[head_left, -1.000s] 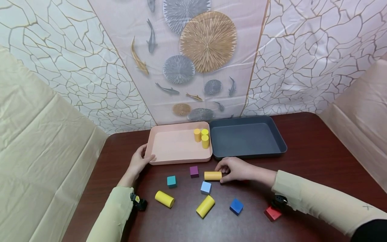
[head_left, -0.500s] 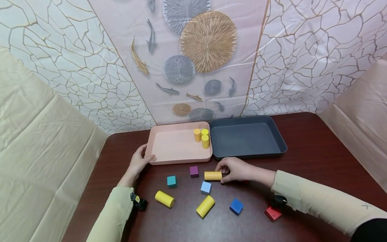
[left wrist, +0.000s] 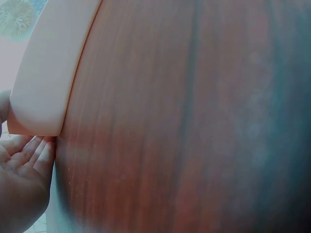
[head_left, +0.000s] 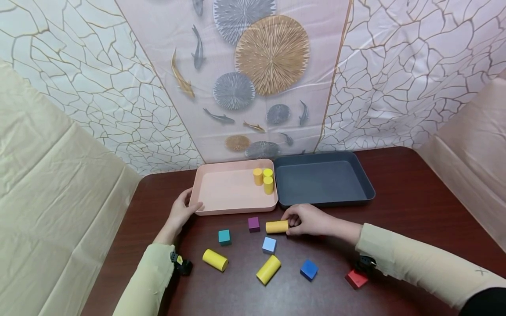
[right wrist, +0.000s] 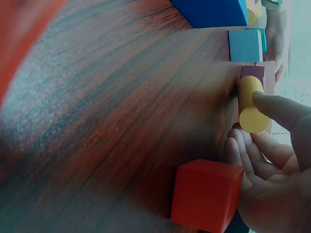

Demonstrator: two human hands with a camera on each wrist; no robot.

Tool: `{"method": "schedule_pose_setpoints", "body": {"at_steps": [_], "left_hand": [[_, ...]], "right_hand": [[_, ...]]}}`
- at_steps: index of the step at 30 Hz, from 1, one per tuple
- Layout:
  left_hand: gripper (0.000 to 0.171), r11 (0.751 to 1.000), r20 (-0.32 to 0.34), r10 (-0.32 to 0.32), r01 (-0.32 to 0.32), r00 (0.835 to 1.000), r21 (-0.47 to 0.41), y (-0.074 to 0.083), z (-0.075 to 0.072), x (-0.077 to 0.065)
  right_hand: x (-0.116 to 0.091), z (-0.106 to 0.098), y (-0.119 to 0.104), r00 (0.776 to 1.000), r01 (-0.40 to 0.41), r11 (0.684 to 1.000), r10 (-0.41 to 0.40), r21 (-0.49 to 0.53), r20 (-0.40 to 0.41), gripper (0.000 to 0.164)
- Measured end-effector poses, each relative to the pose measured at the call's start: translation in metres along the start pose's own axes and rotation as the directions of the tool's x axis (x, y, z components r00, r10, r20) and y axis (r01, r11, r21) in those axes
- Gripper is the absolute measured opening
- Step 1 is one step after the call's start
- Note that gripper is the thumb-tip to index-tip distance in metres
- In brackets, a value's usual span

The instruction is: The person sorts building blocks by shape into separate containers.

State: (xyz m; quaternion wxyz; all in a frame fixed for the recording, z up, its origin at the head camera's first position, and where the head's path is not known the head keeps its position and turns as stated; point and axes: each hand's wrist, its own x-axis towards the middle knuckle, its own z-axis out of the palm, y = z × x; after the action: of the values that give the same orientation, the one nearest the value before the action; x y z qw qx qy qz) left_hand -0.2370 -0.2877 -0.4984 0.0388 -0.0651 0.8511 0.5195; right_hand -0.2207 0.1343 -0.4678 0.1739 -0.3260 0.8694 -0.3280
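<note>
A yellow-orange cylinder (head_left: 277,227) lies on its side, pinched at its right end between the thumb and fingers of my right hand (head_left: 310,220). In the right wrist view, the thumb presses on the side of this cylinder (right wrist: 251,104). My left hand (head_left: 181,213) grips the near left corner of the pink tray (head_left: 221,210), thumb at the rim. Inside that tray several cylinders (head_left: 268,185) stand upright by the right wall. Just left of the held cylinder sits a purple cube (head_left: 254,224), with a light blue cube (head_left: 269,245) nearer to me.
A dark grey tray (head_left: 324,182) adjoins the pink one. Nearer lie a teal cube (head_left: 224,237), yellow cylinders (head_left: 215,260), a blue cube (head_left: 309,270) and a red cube (head_left: 356,278). Another red block (right wrist: 206,194) sits by my right palm, seen in the right wrist view.
My right hand has shifted the yellow-orange cylinder slightly left and away from me, with a small tilt. My left hand stays at the pink tray's corner.
</note>
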Motion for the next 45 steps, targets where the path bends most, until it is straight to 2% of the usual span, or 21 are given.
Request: {"method": "schedule_pose_setpoints", "body": {"at_steps": [12,19,26,35,42,45], "left_hand": [[0.072,1.0,-0.008,0.003,-0.003,1.0,0.014,0.0,0.002,0.002],[0.073,1.0,-0.011,0.009,-0.009,1.0,0.006,0.0,0.002,0.003],[0.072,1.0,-0.01,0.01,-0.01,1.0,0.008,-0.001,0.001,0.004],[0.073,1.0,-0.008,0.003,-0.003,1.0,0.014,0.0,0.001,0.005],[0.073,1.0,-0.006,-0.012,0.012,1.0,0.005,-0.001,0.0,0.003],[0.073,1.0,-0.007,-0.011,0.011,1.0,0.006,-0.002,0.0,0.003]], "right_hand": [[0.0,0.0,-0.002,0.998,-0.003,1.0,0.004,0.023,-0.057,0.023],[-0.001,-0.003,-0.007,0.995,0.044,0.999,-0.041,0.033,-0.087,0.019],[-0.001,-0.005,-0.012,0.993,0.057,0.998,-0.053,0.029,-0.108,0.02],[0.001,-0.01,-0.019,0.978,0.093,0.995,-0.085,0.036,-0.193,0.021],[0.005,-0.013,-0.019,0.971,0.05,0.998,-0.04,0.036,-0.236,0.022],[0.008,-0.015,-0.019,0.966,0.057,0.998,-0.045,0.038,-0.255,0.023]]}}
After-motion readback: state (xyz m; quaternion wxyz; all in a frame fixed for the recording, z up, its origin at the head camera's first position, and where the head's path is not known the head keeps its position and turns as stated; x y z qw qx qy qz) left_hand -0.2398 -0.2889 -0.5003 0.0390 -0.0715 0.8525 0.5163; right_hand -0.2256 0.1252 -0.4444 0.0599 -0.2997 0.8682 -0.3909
